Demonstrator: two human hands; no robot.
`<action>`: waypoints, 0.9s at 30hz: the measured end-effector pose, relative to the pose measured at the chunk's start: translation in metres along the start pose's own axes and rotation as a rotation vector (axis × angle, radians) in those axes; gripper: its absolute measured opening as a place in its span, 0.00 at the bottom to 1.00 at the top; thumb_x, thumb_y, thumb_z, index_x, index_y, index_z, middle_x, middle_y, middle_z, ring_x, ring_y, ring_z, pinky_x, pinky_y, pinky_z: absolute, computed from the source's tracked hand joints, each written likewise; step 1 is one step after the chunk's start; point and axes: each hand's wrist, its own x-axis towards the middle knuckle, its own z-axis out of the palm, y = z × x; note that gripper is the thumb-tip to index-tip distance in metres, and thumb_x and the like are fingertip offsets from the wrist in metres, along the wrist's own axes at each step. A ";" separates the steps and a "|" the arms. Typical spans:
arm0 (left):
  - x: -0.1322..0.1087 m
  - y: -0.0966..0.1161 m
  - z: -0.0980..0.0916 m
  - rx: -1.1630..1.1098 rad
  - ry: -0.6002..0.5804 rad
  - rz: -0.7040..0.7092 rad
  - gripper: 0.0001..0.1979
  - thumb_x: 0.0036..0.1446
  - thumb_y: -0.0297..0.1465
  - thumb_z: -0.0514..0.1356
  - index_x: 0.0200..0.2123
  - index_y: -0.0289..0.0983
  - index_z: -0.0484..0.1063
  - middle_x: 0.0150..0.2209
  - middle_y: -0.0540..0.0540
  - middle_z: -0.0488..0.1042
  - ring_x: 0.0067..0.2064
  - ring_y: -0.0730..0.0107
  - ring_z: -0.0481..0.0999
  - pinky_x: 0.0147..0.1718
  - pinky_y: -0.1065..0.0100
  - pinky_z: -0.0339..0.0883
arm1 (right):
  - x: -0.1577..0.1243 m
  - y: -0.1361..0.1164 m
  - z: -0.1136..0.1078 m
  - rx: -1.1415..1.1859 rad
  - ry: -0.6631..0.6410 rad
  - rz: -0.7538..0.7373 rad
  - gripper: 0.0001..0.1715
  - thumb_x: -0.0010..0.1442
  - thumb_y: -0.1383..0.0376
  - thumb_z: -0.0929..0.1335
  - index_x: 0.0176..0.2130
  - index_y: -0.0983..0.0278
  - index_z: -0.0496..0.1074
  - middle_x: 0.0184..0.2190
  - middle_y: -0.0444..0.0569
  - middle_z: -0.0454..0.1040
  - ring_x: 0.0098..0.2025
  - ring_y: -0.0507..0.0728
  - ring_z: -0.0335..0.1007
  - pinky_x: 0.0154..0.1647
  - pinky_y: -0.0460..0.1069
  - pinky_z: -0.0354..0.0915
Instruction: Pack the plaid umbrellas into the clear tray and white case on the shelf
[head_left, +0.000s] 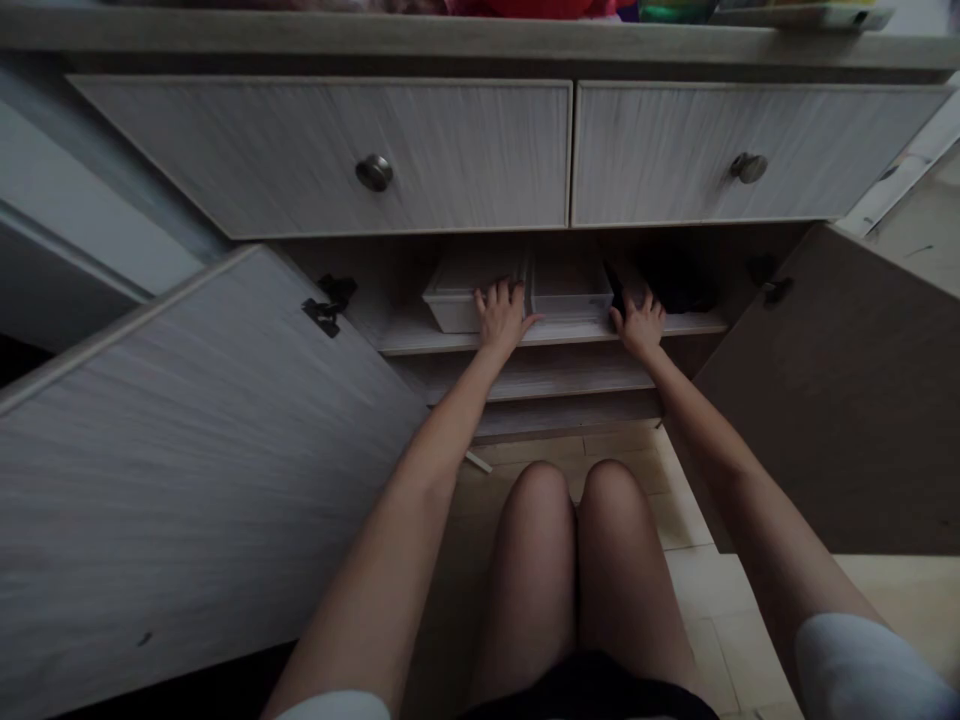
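Observation:
My left hand [501, 314] lies with its fingers spread on the front of a white lidded box [454, 312] on the cabinet's top shelf. Beside that box stands a second, paler see-through box [571, 303], between my two hands. My right hand [640, 318] is at the right end of the second box, fingers apart, touching the shelf edge or a dark item there; which one I cannot tell. Behind it sits a black object [679, 280], too dark to make out. Neither hand is wrapped round anything.
Both cabinet doors stand open, the left door [225, 470] and the right door [840, 390], on either side of my arms. Above are two closed drawers with round knobs [374, 172]. Lower shelves [562, 375] lie beneath. Red and green items rest on the countertop [337, 42].

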 end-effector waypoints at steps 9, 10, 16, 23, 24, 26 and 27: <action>0.012 0.025 0.016 0.067 0.028 -0.071 0.36 0.62 0.50 0.55 0.65 0.32 0.61 0.66 0.26 0.60 0.67 0.37 0.57 0.66 0.36 0.38 | 0.025 0.032 0.005 -0.048 -0.065 0.147 0.33 0.70 0.60 0.58 0.71 0.61 0.55 0.58 0.68 0.62 0.52 0.67 0.68 0.49 0.57 0.64; 0.011 0.024 0.016 0.065 0.026 -0.071 0.36 0.62 0.49 0.55 0.65 0.32 0.61 0.66 0.26 0.60 0.67 0.37 0.57 0.66 0.36 0.38 | 0.027 0.037 0.006 -0.061 -0.046 0.169 0.33 0.70 0.61 0.57 0.71 0.61 0.56 0.58 0.68 0.62 0.52 0.67 0.67 0.49 0.57 0.63; 0.010 0.025 0.015 0.044 0.022 -0.102 0.36 0.62 0.49 0.56 0.65 0.33 0.61 0.66 0.27 0.60 0.67 0.37 0.56 0.67 0.37 0.36 | 0.031 0.058 0.011 -0.148 0.079 0.110 0.31 0.70 0.61 0.58 0.69 0.60 0.60 0.64 0.66 0.60 0.60 0.68 0.58 0.56 0.60 0.55; 0.005 0.032 0.006 -0.088 0.050 -0.077 0.39 0.60 0.48 0.59 0.67 0.31 0.56 0.70 0.24 0.53 0.72 0.38 0.47 0.67 0.34 0.32 | 0.008 0.047 -0.002 0.027 0.083 -0.002 0.28 0.70 0.59 0.56 0.60 0.62 0.71 0.67 0.59 0.59 0.68 0.66 0.50 0.66 0.65 0.48; -0.004 0.031 0.004 -0.120 0.090 -0.058 0.39 0.59 0.47 0.60 0.67 0.32 0.56 0.70 0.24 0.52 0.73 0.40 0.45 0.68 0.35 0.32 | -0.006 0.048 -0.011 0.106 0.126 -0.011 0.29 0.70 0.59 0.55 0.61 0.64 0.69 0.67 0.60 0.59 0.68 0.66 0.52 0.65 0.65 0.50; -0.039 0.024 0.000 -0.210 0.194 -0.032 0.36 0.59 0.46 0.61 0.64 0.34 0.59 0.69 0.26 0.56 0.73 0.44 0.48 0.68 0.38 0.36 | -0.047 0.056 -0.035 0.268 0.242 -0.052 0.31 0.70 0.58 0.53 0.64 0.64 0.65 0.65 0.62 0.62 0.67 0.64 0.56 0.63 0.65 0.56; -0.065 0.018 -0.001 -0.264 0.250 -0.032 0.33 0.59 0.46 0.60 0.62 0.35 0.62 0.67 0.27 0.60 0.72 0.46 0.53 0.68 0.40 0.40 | -0.075 0.065 -0.048 0.334 0.302 -0.076 0.32 0.69 0.57 0.52 0.65 0.62 0.64 0.63 0.62 0.63 0.66 0.64 0.58 0.62 0.65 0.59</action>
